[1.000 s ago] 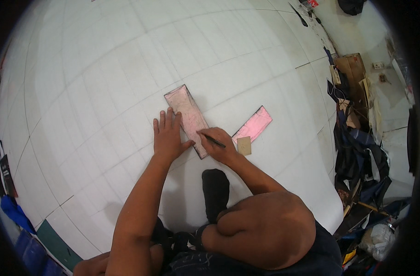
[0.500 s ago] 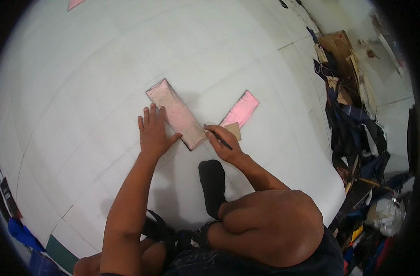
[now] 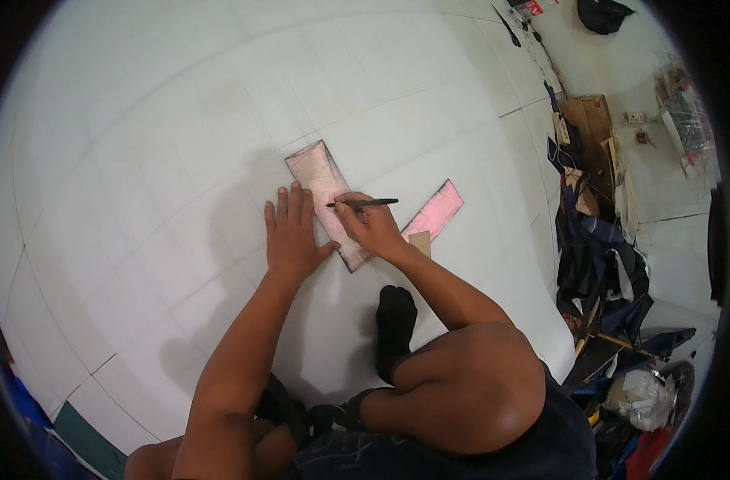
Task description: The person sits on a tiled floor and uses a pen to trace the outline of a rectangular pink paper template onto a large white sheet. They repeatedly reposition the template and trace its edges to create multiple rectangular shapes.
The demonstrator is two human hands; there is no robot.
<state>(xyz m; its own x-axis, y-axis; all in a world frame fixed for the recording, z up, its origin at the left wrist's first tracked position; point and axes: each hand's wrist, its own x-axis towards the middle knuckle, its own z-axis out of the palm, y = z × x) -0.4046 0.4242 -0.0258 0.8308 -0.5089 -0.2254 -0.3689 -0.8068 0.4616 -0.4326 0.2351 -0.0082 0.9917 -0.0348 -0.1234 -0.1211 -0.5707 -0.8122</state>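
Note:
A long pale pink strip (image 3: 319, 176) with dark edges lies on the white tiled floor (image 3: 157, 128). My left hand (image 3: 291, 234) presses flat on the floor against the strip's left edge, fingers spread. My right hand (image 3: 367, 226) rests on the strip and grips a dark pen (image 3: 365, 203), its tip pointing left over the strip. A second, brighter pink strip (image 3: 434, 211) lies to the right, with a small tan piece (image 3: 419, 242) beside my right wrist.
My black-socked foot (image 3: 395, 320) and bent knee (image 3: 477, 392) sit just below the hands. Dark bags, fabric and cardboard boxes (image 3: 593, 240) pile along the right side. A green and blue mat edge (image 3: 77, 432) shows at the lower left.
My right hand has moved up from the strip's lower right edge onto the strip, and the pen now lies more level, tip to the left. My left hand stays beside the strip.

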